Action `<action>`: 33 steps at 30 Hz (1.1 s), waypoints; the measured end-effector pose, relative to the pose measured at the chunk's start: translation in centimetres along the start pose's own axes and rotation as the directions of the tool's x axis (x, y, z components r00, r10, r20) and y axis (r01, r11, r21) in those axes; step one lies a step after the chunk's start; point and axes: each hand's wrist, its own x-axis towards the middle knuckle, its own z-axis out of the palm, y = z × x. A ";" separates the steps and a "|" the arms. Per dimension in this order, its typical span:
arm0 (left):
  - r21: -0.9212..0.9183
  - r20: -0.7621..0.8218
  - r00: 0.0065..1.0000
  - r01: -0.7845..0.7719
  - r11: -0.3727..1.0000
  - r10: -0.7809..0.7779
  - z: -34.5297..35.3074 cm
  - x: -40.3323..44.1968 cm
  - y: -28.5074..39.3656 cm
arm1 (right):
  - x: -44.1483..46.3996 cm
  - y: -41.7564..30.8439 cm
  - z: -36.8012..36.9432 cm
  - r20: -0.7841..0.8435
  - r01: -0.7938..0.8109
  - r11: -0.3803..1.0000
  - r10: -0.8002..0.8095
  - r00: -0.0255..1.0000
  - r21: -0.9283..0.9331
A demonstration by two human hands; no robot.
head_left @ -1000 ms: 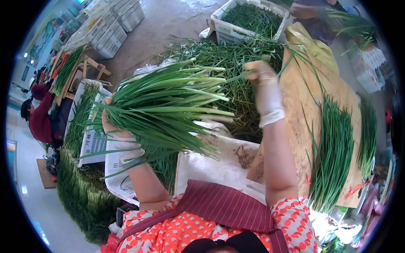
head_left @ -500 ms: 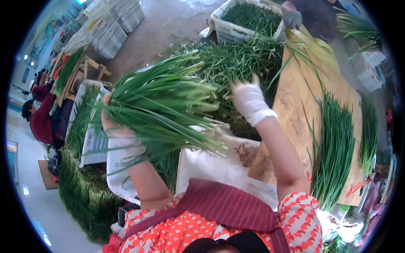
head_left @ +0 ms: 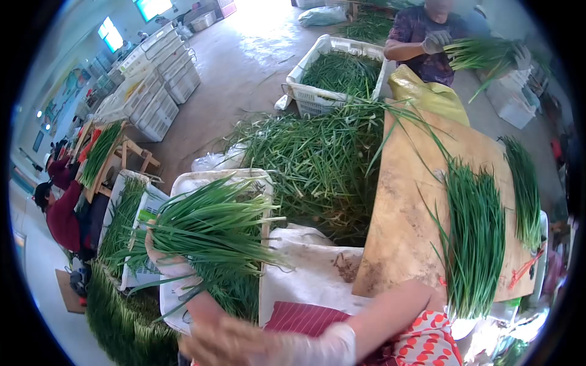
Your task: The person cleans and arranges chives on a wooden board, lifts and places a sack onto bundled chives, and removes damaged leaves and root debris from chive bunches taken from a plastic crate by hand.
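Note:
A loose bunch of garlic chives (head_left: 210, 229) lies across my left hand (head_left: 163, 257), which is closed around it at its left side. Its pale cut ends point right, over a white crate (head_left: 267, 189) with more chives inside. My right hand (head_left: 262, 344), in a whitish glove, is low in front of my body by the apron (head_left: 305, 314). Motion smears its fingers, so I cannot make out their pose or anything in them. To the right, a long bundle of chives (head_left: 476, 238) rests on the wooden board (head_left: 400, 213).
Loose green trimmings (head_left: 317, 158) form a heap ahead, with a white crate of greens (head_left: 386, 73) behind. A co-worker (head_left: 421, 36) in gloves holds chives at the upper right. Stacked crates (head_left: 155, 91) and people in dark red (head_left: 61, 213) are at the left.
My right hand has swung from above the trimmings down and left toward my body. My left hand still holds the chives, slightly lower. The view has tilted up, showing more of the co-worker.

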 end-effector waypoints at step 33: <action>0.208 0.042 0.981 -0.195 0.959 0.190 2.8 3.3 -4.5 | -4.0 14.1 10.7 0.655 -0.448 -0.478 0.532 0.537 0.756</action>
